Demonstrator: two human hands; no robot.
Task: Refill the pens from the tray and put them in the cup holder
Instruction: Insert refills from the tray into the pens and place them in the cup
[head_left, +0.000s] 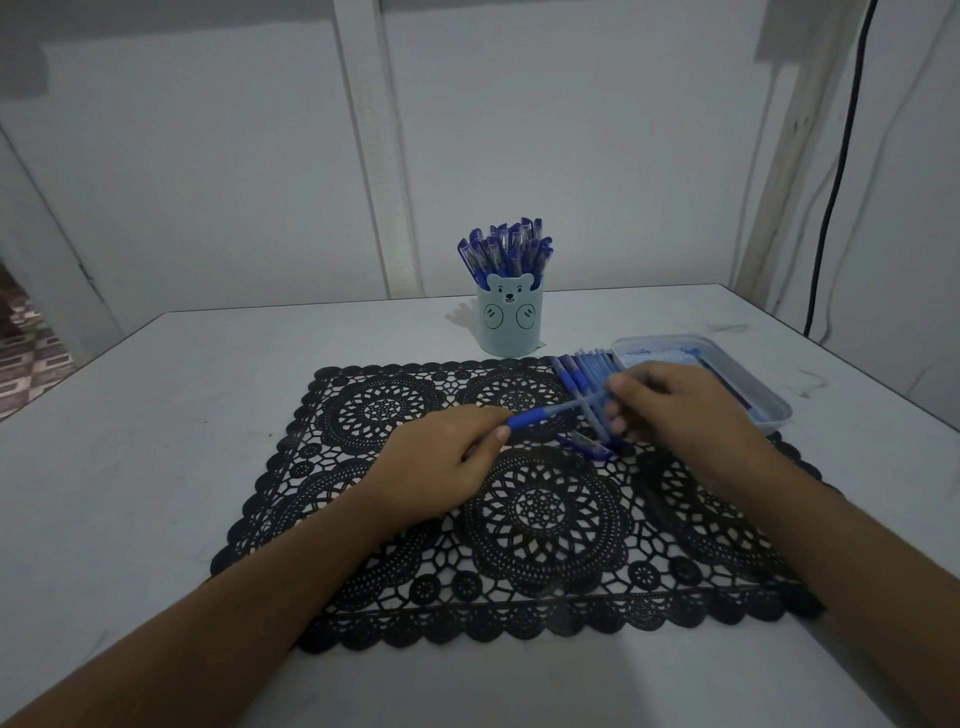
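Logging loose pens (581, 375) crowding the far-right edge of the lace mat (540, 519); our left hand (441, 462) and right hand (675, 410) pinch one blue pen (540, 415), axis left-right, grip end left.

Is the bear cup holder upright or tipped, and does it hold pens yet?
Upright and filled. The cup holder stands on its base on the table, and a bunch of blue pens sticks up from it.

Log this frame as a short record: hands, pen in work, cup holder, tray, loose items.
left hand: pinches one end of held pen
right hand: holds its other end
cup holder: upright behind mat, full of capped pens
tray: at right, contents unclear
mat: row of pens and a loose cap lie on it
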